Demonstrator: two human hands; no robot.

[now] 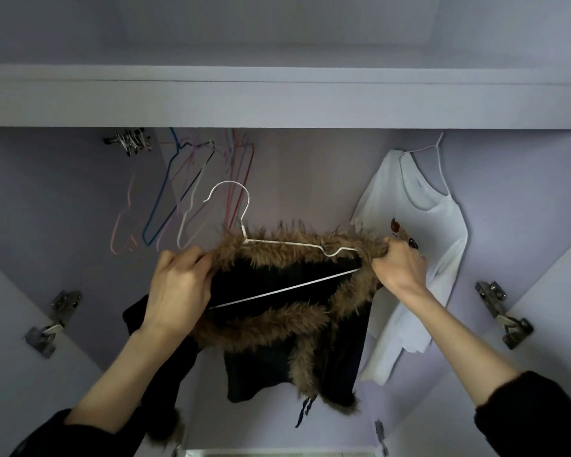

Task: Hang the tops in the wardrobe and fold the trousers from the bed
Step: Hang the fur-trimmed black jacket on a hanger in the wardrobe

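A black top with a brown fur collar [287, 282] is held up in front of the open wardrobe [277, 100], with a white hanger [244, 225] partly threaded through its neck. The collar's left end is pinched in the curled fingers of the left hand [175, 285]; its right end, seemingly together with the hanger's shoulder tip, is gripped by the right hand [399, 268], though that contact is hidden by fur. Just beyond the right hand, a white top [419, 258] is already hung. Above and beyond the left hand, empty coloured hangers [185, 192] are seen on the rail. One top appears done; this one is judged mid-fitting and not yet hooked. The trousers and bed are out of view, so folding cannot be assessed.
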